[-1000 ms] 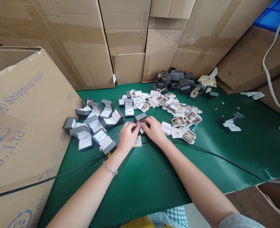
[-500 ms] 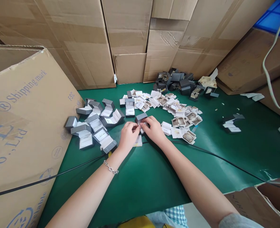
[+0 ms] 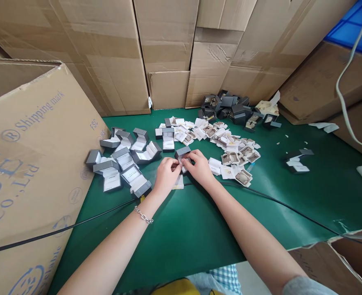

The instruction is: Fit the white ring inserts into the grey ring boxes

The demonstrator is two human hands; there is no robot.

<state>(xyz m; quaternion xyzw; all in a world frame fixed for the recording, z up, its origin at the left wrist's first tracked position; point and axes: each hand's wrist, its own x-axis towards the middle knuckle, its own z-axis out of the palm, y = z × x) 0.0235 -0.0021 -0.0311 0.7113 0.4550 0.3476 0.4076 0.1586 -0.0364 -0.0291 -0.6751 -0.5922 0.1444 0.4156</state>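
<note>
A small grey jewellery box (image 3: 182, 152) stands with its lid up on the green table, between my two hands. My left hand (image 3: 168, 174) has its fingers pinched together at the box's near left side. Thumb and fingers of my right hand (image 3: 199, 167) close around the box from the right. Both sets of fingertips meet over the white inside, so most of it is hidden. A white paper piece (image 3: 178, 182) lies just below the left fingers. Further left sit several open grey boxes with white linings (image 3: 111, 180).
White inserts and paper scraps (image 3: 227, 137) form a heap behind and right of my hands. Dark boxes (image 3: 227, 107) are piled at the back. One open box (image 3: 299, 162) lies far right. A black cable (image 3: 279, 201) crosses the table. A large carton (image 3: 46, 155) stands at left.
My hands stay at the same box with almost no visible movement. The camera view has shifted slightly.
</note>
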